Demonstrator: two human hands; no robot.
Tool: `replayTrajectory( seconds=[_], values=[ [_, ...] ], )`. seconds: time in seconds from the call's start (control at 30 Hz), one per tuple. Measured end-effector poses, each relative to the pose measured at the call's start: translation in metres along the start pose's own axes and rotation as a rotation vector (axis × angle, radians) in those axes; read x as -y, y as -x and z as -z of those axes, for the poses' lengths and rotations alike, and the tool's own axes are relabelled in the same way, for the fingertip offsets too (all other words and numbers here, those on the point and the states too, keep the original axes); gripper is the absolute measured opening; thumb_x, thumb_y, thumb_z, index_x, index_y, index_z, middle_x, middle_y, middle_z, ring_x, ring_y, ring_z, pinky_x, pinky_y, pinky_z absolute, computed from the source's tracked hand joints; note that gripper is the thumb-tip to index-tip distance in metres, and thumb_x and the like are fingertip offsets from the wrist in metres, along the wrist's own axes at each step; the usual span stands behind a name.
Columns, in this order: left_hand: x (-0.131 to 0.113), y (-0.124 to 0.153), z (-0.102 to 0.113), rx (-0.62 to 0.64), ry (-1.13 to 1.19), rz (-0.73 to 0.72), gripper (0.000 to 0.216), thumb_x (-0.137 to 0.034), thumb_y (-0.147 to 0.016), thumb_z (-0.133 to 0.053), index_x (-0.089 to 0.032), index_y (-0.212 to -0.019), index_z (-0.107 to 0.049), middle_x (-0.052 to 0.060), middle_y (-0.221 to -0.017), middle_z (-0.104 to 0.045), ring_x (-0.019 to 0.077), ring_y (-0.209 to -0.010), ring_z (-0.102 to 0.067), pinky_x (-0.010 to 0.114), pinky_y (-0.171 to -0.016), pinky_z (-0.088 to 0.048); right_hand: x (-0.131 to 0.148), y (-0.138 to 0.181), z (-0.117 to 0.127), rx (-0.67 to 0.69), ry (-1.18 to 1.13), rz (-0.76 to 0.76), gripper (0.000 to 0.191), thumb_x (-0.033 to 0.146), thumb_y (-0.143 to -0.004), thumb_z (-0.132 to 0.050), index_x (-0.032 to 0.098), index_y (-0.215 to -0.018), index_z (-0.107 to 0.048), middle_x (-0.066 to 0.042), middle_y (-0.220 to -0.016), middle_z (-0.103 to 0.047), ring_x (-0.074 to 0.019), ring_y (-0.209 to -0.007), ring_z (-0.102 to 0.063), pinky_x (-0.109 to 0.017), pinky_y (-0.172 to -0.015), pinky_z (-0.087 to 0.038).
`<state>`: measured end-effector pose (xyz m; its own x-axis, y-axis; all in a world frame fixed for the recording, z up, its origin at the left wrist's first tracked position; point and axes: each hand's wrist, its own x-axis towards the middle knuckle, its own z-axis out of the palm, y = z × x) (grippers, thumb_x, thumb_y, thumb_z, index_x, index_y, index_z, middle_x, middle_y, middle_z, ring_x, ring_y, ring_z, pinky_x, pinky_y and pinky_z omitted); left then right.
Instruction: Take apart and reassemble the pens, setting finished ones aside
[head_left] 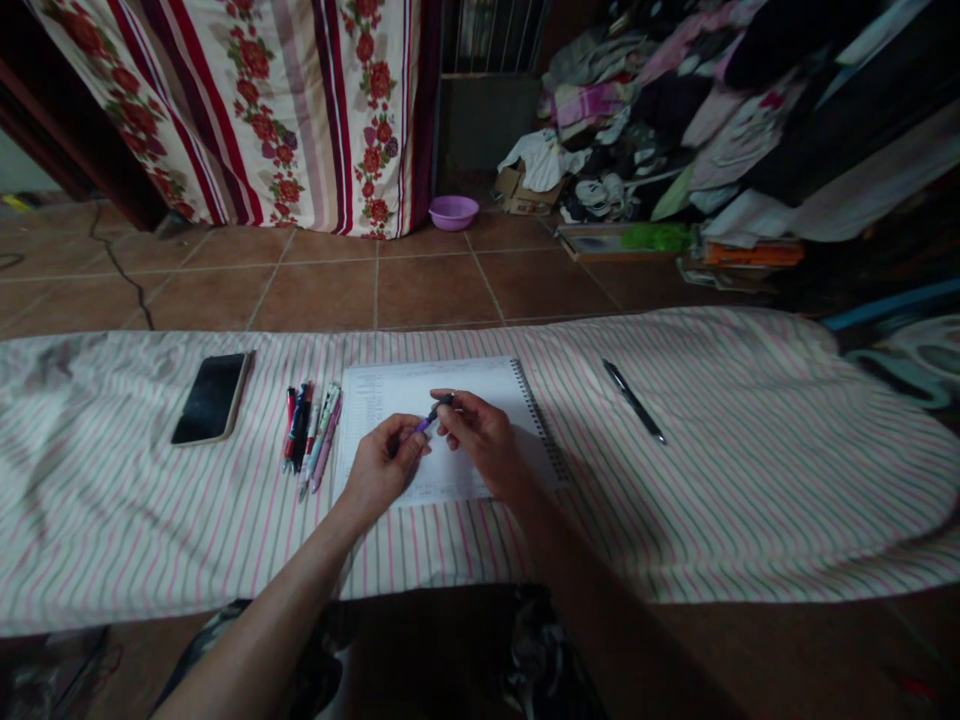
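Observation:
Both my hands hold one pen [427,418] with a purple barrel and a dark end, above an open spiral notebook [450,475]. My left hand [382,455] pinches the purple part. The fingers of my right hand [476,430] are closed on the dark end, which points up and to the right. Handwriting or print shows along the notebook's left side and top, and its wire spiral runs down the right edge. Left of the notebook, several pens [313,435] lie side by side in a loose bunch. A black pen [634,400] lies alone to the right.
A striped cloth [720,500] covers the work surface. A smartphone [214,398] with a dark screen lies at the left. Beyond, on the tiled floor [330,285], are a purple basin [453,211], a floral curtain [300,120] and a large heap of clothes [637,120].

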<state>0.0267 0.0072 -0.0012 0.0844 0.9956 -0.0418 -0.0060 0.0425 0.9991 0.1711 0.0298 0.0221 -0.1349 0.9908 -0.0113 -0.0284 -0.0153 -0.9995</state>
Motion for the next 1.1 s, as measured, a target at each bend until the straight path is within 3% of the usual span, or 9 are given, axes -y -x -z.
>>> replayTrajectory(
  seconds=[0.13, 0.3, 0.4, 0.5, 0.63, 0.77, 0.9, 1.0, 1.1],
  values=[
    [0.003, 0.0, -0.001, 0.02, 0.035, 0.004, 0.022, -0.033, -0.076, -0.061, -0.015, -0.088, -0.057, 0.001, -0.068, -0.062, 0.0112, -0.063, -0.057, 0.025, -0.063, -0.042, -0.002, -0.001, 0.001, 0.017, -0.031, 0.005, 0.029, 0.036, -0.073, -0.061, 0.017, -0.095, -0.063, 0.004, -0.058, -0.055, -0.0061, -0.047, -0.046, -0.021, -0.048, -0.04],
    [-0.002, 0.001, -0.004, 0.016, 0.114, 0.036, 0.025, -0.034, -0.073, -0.064, -0.015, -0.087, -0.057, 0.001, -0.068, -0.064, 0.0121, -0.064, -0.059, 0.026, -0.065, -0.045, 0.002, -0.001, 0.003, 0.012, -0.056, 0.012, 0.042, 0.042, -0.072, -0.062, 0.017, -0.105, -0.059, 0.0, -0.069, -0.061, -0.0094, -0.057, -0.054, -0.022, -0.051, -0.043],
    [-0.008, 0.003, -0.006, -0.006, 0.156, 0.071, 0.027, -0.035, -0.069, -0.067, -0.014, -0.084, -0.058, 0.002, -0.066, -0.065, 0.0124, -0.063, -0.06, 0.027, -0.065, -0.046, 0.003, -0.001, 0.012, -0.052, -0.029, 0.031, 0.043, 0.046, -0.076, -0.057, 0.016, -0.106, -0.058, -0.006, -0.083, -0.064, -0.0119, -0.066, -0.059, -0.022, -0.05, -0.043],
    [-0.014, 0.004, -0.005, -0.038, 0.175, 0.103, 0.028, -0.034, -0.066, -0.069, -0.014, -0.083, -0.058, 0.001, -0.064, -0.064, 0.0118, -0.06, -0.059, 0.027, -0.064, -0.046, -0.002, -0.005, 0.028, -0.199, 0.016, 0.074, 0.037, 0.045, -0.079, -0.051, 0.016, -0.101, -0.059, -0.007, -0.089, -0.064, -0.0116, -0.066, -0.059, -0.02, -0.047, -0.042],
    [-0.018, 0.004, -0.004, -0.081, 0.179, 0.119, 0.032, -0.036, -0.063, -0.071, -0.014, -0.082, -0.059, 0.002, -0.066, -0.065, 0.0125, -0.06, -0.06, 0.027, -0.061, -0.046, -0.009, -0.008, 0.054, -0.324, 0.306, 0.103, 0.027, 0.036, -0.076, -0.054, 0.016, -0.093, -0.062, -0.003, -0.075, -0.063, -0.0111, -0.058, -0.057, -0.022, -0.049, -0.043],
    [-0.017, 0.003, -0.005, -0.089, 0.171, 0.139, 0.034, -0.037, -0.062, -0.072, -0.014, -0.083, -0.059, 0.002, -0.065, -0.065, 0.0126, -0.059, -0.06, 0.027, -0.06, -0.046, -0.007, -0.003, 0.072, -0.351, 0.608, 0.171, 0.019, 0.025, -0.076, -0.054, 0.017, -0.089, -0.064, -0.007, -0.089, -0.064, -0.0132, -0.065, -0.06, -0.028, -0.064, -0.048],
    [-0.015, 0.002, -0.007, -0.083, 0.187, 0.134, 0.033, -0.036, -0.062, -0.072, -0.014, -0.083, -0.059, 0.001, -0.063, -0.065, 0.0114, -0.059, -0.059, 0.025, -0.061, -0.045, -0.007, 0.001, 0.078, -0.328, 0.778, 0.191, 0.017, 0.02, -0.076, -0.053, 0.018, -0.086, -0.067, -0.007, -0.087, -0.063, -0.0139, -0.066, -0.06, -0.03, -0.068, -0.048],
    [-0.015, 0.002, -0.009, -0.076, 0.196, 0.126, 0.03, -0.034, -0.063, -0.072, -0.014, -0.081, -0.059, 0.001, -0.063, -0.064, 0.0108, -0.058, -0.058, 0.025, -0.06, -0.045, -0.009, -0.001, 0.074, -0.289, 0.689, 0.182, 0.017, 0.023, -0.076, -0.053, 0.018, -0.086, -0.067, -0.007, -0.085, -0.063, -0.0139, -0.066, -0.061, -0.029, -0.065, -0.048],
    [-0.013, 0.002, -0.012, -0.064, 0.205, 0.122, 0.028, -0.034, -0.065, -0.071, -0.014, -0.082, -0.059, 0.001, -0.064, -0.064, 0.0115, -0.058, -0.058, 0.026, -0.06, -0.045, -0.007, -0.002, 0.063, -0.198, 0.432, 0.087, 0.022, 0.03, -0.076, -0.055, 0.018, -0.09, -0.066, -0.003, -0.072, -0.063, -0.013, -0.06, -0.058, -0.025, -0.054, -0.046]
  ],
)
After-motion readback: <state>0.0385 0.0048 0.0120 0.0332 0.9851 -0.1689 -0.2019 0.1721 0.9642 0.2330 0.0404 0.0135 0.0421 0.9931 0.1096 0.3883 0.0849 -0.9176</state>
